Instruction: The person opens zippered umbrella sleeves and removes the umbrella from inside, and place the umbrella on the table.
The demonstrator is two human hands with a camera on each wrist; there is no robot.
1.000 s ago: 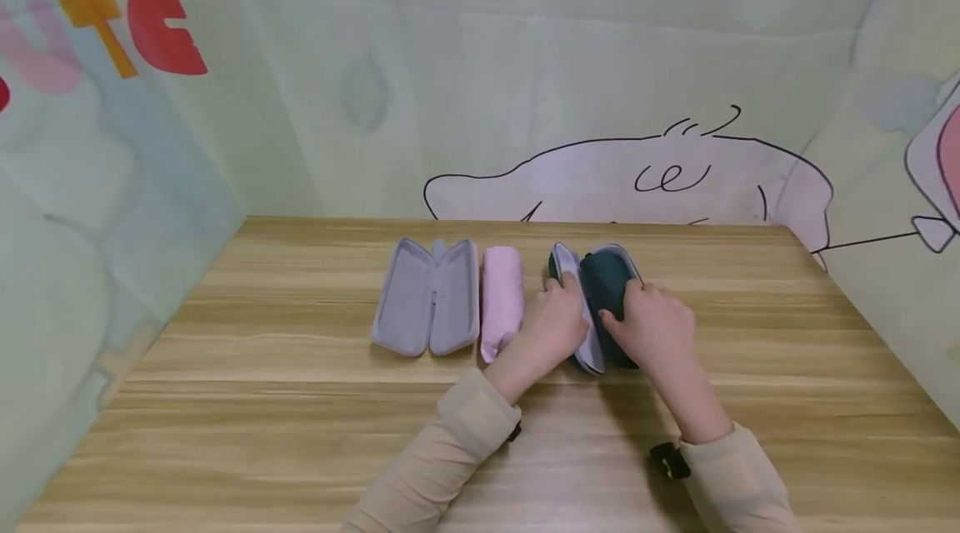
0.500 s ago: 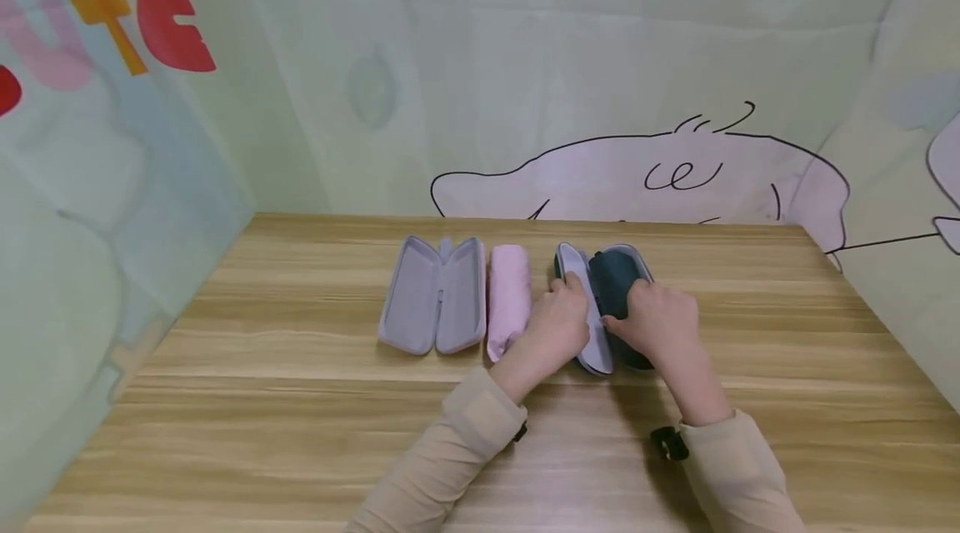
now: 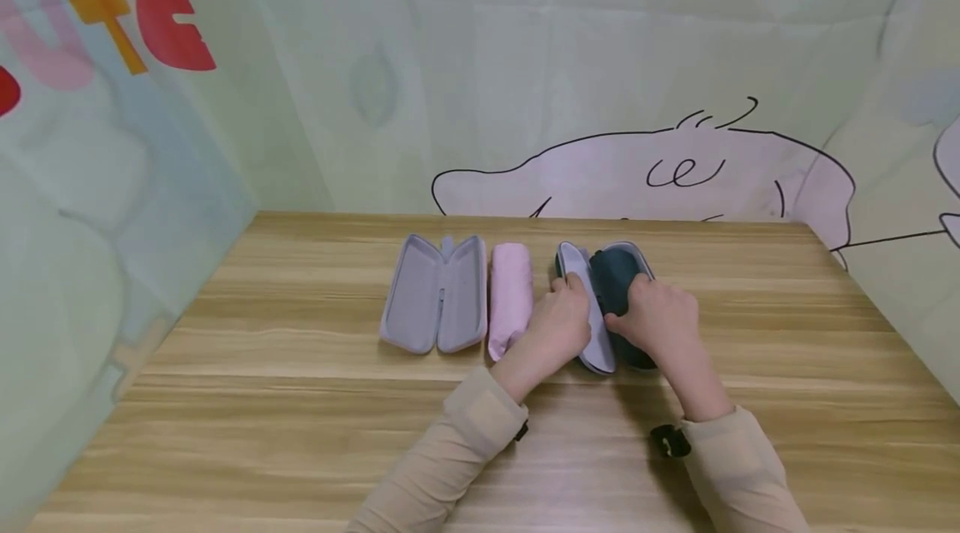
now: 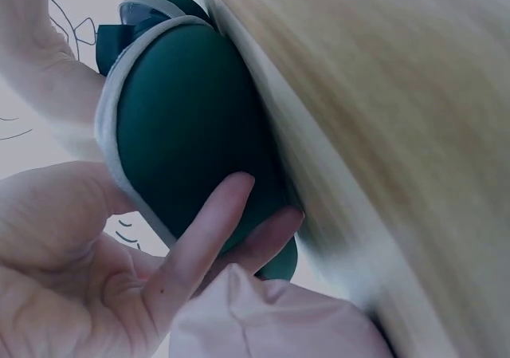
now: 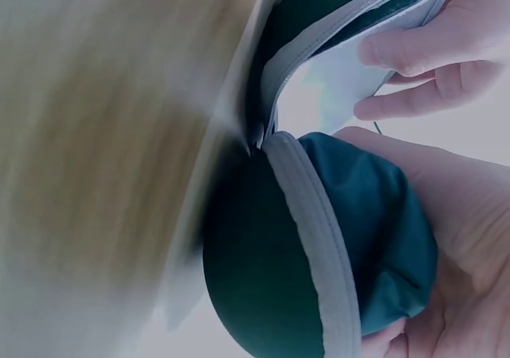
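An open dark green hard-shell case (image 3: 596,341) with pale grey lining lies on the table. Its right half holds a rolled dark green fabric bundle (image 3: 615,279), creased at its near end in the right wrist view. My left hand (image 3: 558,321) pinches the left half (image 4: 191,119), thumb inside and fingers outside on the shell. My right hand (image 3: 660,316) grips the right half (image 5: 263,262) around the bundle, thumb across toward the hinge; its other fingers are partly hidden. Left of my left hand lies a rolled pink fabric bundle (image 3: 512,283).
Beyond the pink bundle, at the left, a second hard-shell case (image 3: 408,300) lies open with its grey inside showing. Wood-grain table (image 3: 262,408) extends around these things. A printed cloth backdrop (image 3: 487,83) rises behind the table's far edge.
The whole view has shifted slightly. Both hands stay on the green case, with barely any movement of the hands or case.
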